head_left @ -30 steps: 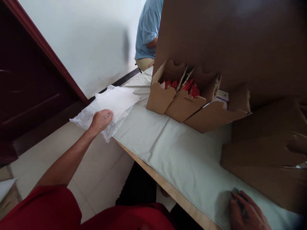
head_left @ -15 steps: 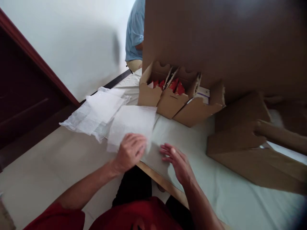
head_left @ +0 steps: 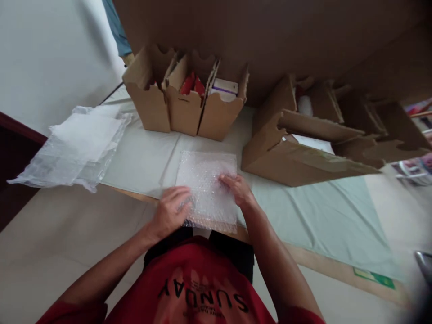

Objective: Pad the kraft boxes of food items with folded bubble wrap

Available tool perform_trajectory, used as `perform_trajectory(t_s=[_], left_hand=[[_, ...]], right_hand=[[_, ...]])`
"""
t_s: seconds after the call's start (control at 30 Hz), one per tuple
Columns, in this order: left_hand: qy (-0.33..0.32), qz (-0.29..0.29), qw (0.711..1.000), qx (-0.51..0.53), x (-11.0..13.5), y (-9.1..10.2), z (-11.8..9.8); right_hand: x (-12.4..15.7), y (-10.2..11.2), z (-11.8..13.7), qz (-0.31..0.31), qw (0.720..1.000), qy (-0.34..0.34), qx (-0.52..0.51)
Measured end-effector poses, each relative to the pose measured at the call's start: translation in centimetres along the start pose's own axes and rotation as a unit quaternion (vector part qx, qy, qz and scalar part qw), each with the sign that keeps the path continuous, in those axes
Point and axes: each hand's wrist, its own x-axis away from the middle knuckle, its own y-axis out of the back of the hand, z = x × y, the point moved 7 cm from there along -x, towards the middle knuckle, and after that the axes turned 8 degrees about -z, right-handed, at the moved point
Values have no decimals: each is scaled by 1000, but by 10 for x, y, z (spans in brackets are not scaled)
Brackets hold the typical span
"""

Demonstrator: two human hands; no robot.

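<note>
A clear bubble wrap sheet (head_left: 209, 189) lies flat in front of me, its near end hanging past the table's front edge. My right hand (head_left: 239, 190) is closed on the sheet's right side, with the thumb on top. At the left edge of the sheet is my left hand (head_left: 173, 210), slightly blurred, its fingers loosely bent with a gap to the thumb. More bubble wrap (head_left: 84, 135) is piled loosely to the left on the table.
Three cardboard bins (head_left: 184, 112) stand at the back, with red packets (head_left: 191, 84) and a white box (head_left: 225, 85) inside. Larger cardboard bins (head_left: 303, 164) occupy the right side. A pale cloth (head_left: 324, 220) covers the table (head_left: 135, 194). Part of a person in blue (head_left: 116, 29) shows at upper left.
The view has swung right and down. One bubble wrap sheet has come away from the left pile to in front of me. My right hand has closed on its right side.
</note>
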Motion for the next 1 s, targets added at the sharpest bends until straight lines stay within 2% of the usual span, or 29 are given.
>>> perform_trajectory(t_s=[0.1,0.2,0.27,0.43,0.53,0.67,0.8,0.9,1.0], left_hand=[[74,21,995,-65,-10,5,30],[90,62,987,-115,-21,-3,43],[107,66,980,-153,-30,-7,52],[225,73,945,-228,-58,-6,84],[289,87,937,-175,-71,-10,95],[362,108,925,-26,-73,-22,100],[352,127,923,95,-74,-31,93],[324,105,929,146,-77,-32,87],[327,98,920,193,-75,-38,83]], right_hand=[[-6,14,6,19,999,31,6],[-11,22,9,32,998,53,7],[-14,26,7,32,998,55,7],[-11,30,6,27,993,113,-13],[-7,32,5,14,989,148,-18],[-4,37,1,-8,987,156,-24],[-5,41,2,-12,989,137,-49],[-7,41,8,8,990,128,-65],[-9,41,14,7,991,128,-48]])
